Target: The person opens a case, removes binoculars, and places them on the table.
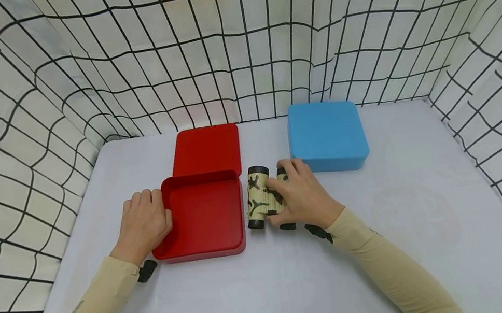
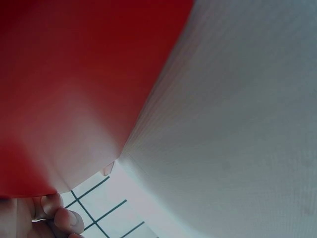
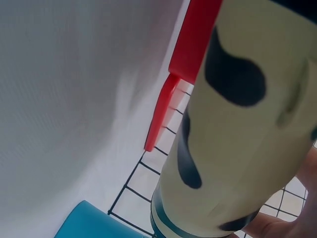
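Observation:
A red box (image 1: 197,215) lies opened on the table, its inside bare and its lid (image 1: 207,151) folded back flat behind it. My left hand (image 1: 143,221) grips the box's left wall; in the left wrist view its curled fingers (image 2: 64,218) show at the box's edge. Right of the box is a pair of camouflage binoculars (image 1: 258,197), tan with dark blotches and black ends. My right hand (image 1: 305,194) holds the right barrel from above, hiding part of it. The right wrist view shows a barrel (image 3: 242,129) up close.
A closed blue box (image 1: 327,134) stands at the back right, just beyond my right hand. White table (image 1: 268,295) surrounds the boxes. Black grid netting (image 1: 246,37) over white walls rises at the back and both sides.

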The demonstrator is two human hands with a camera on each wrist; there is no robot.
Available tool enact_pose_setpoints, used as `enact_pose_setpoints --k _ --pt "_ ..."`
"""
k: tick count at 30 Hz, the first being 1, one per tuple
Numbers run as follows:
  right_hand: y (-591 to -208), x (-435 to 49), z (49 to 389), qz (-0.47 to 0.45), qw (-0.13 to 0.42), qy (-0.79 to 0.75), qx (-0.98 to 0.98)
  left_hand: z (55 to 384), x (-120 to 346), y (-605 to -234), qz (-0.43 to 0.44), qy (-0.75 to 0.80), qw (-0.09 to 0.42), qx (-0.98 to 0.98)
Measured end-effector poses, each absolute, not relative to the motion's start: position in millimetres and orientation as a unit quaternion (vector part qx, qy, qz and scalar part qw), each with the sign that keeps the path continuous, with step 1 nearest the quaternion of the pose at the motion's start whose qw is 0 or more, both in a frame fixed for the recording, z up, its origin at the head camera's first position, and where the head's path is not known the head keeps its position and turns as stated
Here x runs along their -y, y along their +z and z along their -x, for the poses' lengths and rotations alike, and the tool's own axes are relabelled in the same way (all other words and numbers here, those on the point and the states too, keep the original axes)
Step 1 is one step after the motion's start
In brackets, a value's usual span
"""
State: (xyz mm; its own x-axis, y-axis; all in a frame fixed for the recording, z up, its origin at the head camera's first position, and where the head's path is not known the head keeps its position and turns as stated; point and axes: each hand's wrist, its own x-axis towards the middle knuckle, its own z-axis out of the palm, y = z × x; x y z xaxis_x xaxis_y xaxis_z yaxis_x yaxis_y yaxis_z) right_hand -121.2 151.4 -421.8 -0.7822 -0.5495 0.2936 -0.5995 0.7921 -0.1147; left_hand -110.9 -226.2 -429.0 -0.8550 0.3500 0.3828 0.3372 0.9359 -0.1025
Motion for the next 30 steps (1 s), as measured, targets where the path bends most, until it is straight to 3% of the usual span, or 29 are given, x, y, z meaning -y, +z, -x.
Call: enact_pose_setpoints --k 30 --pt "-435.6 -144.4 118.1 -0.321 0.11 0.076 0.938 111.6 228.2 -430.9 0.162 0.011 0.169 0.972"
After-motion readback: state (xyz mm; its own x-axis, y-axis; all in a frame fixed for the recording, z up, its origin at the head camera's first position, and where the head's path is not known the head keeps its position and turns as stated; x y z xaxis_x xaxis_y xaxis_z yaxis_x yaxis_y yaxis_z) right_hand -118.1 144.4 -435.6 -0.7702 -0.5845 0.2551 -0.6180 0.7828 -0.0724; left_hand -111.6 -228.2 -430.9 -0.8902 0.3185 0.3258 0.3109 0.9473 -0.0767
